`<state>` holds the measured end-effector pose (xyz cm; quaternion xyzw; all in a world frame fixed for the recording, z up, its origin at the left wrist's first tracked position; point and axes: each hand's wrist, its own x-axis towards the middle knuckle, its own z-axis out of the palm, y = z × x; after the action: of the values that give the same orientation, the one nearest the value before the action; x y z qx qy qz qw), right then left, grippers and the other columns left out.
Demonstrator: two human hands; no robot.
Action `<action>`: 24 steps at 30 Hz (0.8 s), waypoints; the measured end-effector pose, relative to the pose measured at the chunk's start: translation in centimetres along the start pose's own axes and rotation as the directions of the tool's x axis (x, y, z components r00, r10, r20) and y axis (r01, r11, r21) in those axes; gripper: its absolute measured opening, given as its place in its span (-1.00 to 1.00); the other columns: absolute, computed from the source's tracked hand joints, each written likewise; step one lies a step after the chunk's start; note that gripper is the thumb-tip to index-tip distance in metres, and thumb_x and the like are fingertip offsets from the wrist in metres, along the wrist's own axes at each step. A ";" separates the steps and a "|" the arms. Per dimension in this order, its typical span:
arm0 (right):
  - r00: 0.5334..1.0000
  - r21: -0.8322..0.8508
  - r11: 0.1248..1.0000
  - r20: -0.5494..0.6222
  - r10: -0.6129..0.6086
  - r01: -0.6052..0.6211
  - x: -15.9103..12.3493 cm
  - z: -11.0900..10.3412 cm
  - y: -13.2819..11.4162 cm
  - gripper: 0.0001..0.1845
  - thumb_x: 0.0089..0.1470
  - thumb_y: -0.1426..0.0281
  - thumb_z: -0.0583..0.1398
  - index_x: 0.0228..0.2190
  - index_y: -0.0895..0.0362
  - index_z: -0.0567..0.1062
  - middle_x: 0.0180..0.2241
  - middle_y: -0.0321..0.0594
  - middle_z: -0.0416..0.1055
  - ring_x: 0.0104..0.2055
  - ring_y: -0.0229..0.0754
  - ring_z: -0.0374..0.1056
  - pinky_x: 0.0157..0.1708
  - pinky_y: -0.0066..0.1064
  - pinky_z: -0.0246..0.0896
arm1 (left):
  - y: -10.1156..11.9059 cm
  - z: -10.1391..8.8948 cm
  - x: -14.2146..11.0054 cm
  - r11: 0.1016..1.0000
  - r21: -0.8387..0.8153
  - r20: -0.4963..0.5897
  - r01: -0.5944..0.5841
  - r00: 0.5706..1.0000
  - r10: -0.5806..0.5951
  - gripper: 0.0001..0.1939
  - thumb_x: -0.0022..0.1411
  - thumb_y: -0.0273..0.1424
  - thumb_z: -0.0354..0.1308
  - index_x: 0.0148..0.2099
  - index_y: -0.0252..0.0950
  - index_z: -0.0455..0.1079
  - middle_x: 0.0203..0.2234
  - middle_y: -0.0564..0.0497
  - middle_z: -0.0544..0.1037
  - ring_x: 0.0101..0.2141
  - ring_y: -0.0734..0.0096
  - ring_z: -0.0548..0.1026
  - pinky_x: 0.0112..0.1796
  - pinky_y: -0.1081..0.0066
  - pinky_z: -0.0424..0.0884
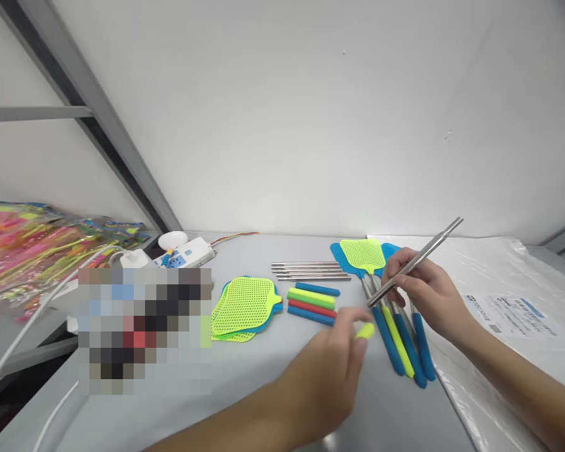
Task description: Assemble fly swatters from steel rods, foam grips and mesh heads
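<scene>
My left hand (322,370) is closed around a yellow handle sleeve (366,331), only one end of which shows past the fingers. A slanted silver metal rod (421,256) is gripped in my right hand (428,290), its lower end near the sleeve but apart from it. Beneath the rod lie several fly swatters with blue and yellow handles, among them one with a yellow head (362,254). Left of them are loose colored sleeves (312,304), a row of metal rods (311,271) and a stack of perforated swatter heads (245,306).
A white power strip (188,252) with a cable stands at the back left. Packaged colorful items (42,251) fill a shelf on the far left. White plastic sheeting (489,270) covers the right side. A blurred-out patch hides part of the table's left.
</scene>
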<state>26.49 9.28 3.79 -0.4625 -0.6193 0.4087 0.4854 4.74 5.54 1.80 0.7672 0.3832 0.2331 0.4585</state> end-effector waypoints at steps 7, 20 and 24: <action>0.965 0.098 0.985 -0.237 -0.112 0.139 -1.0 0.0 1.2 -0.90 0.18 0.39 0.12 -0.37 0.08 0.43 -0.42 -0.32 0.28 -0.53 -0.33 0.20 -0.59 -0.45 0.12 | -0.2 -1.7 1.6 0.622 -0.711 0.339 0.328 0.935 -0.105 -0.73 0.22 -0.42 -0.06 -0.07 -0.25 0.36 -0.34 0.01 0.41 -0.51 0.45 0.46 -0.52 0.45 0.32; 0.930 0.228 0.963 -0.365 -0.051 0.142 -2.0 0.9 -0.5 -0.87 0.20 0.39 0.07 -0.41 0.05 0.35 -0.52 -0.36 0.27 -0.59 -0.32 0.16 -0.60 -0.42 0.06 | 0.7 -1.5 1.1 0.966 -0.192 0.143 0.175 0.978 -0.150 -0.60 0.34 -0.09 -0.04 -0.38 -0.30 0.31 -0.52 0.12 0.26 -0.47 0.51 0.22 -0.44 0.47 0.13; 0.950 0.294 0.951 -0.311 -0.003 0.099 -1.9 1.1 -0.7 -0.83 0.24 0.30 0.06 -0.40 0.04 0.33 -0.58 -0.39 0.27 -0.62 -0.30 0.14 -0.59 -0.41 0.05 | 0.9 -1.5 0.9 0.987 -0.105 0.149 0.124 0.983 -0.107 -0.59 0.39 -0.08 -0.18 -0.38 -0.25 0.18 -0.43 0.11 0.25 -0.38 0.46 0.21 -0.34 0.44 0.16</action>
<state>25.47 7.22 3.82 -0.4232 -0.4776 0.4100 0.6517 4.56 6.77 3.28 0.7311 0.3796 0.1721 0.5403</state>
